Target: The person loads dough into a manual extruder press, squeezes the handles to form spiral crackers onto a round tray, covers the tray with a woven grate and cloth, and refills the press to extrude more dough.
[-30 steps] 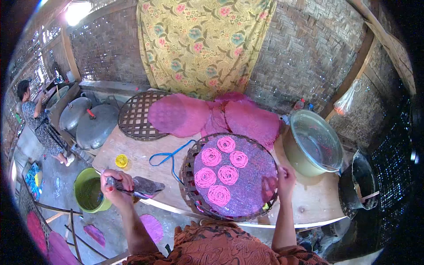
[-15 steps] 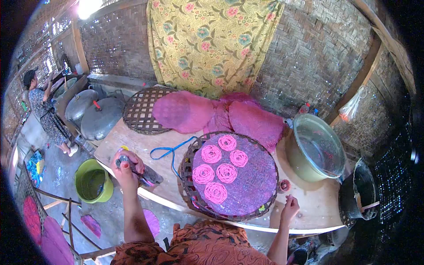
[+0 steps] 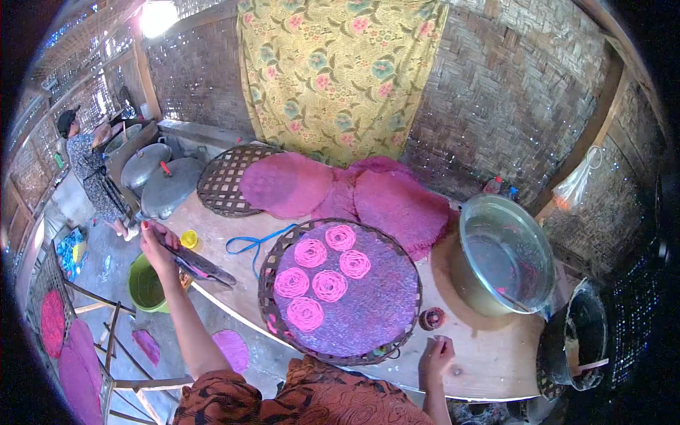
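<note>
My left hand (image 3: 157,244) is wrapped around a long dark object with pink streaks (image 3: 205,269), held over the table's left edge; its kind is unclear. My right hand (image 3: 435,358), its fingers curled closed, is at the table's front right, near a small round container with reddish contents (image 3: 432,319); anything inside the fingers is hidden. Between my hands sits a round woven tray (image 3: 268,283), covered by a speckled purple sheet (image 3: 375,304). Several pink coiled strand rounds (image 3: 329,285) lie on the sheet's left and upper part.
Pink-magenta sheets (image 3: 397,205) and an openwork basket (image 3: 223,184) lie at the back. A big tub (image 3: 489,290) stands right, beside a dark bucket (image 3: 577,340). A yellow lid-like thing (image 3: 189,239), blue strap (image 3: 244,244) and green bucket (image 3: 147,287) are left. Another person (image 3: 92,170) stands far left.
My left hand has risen and moved left with the dark object, now tilted differently, uncovering the yellow thing. My right hand has moved slightly left and down. The view has shifted.
</note>
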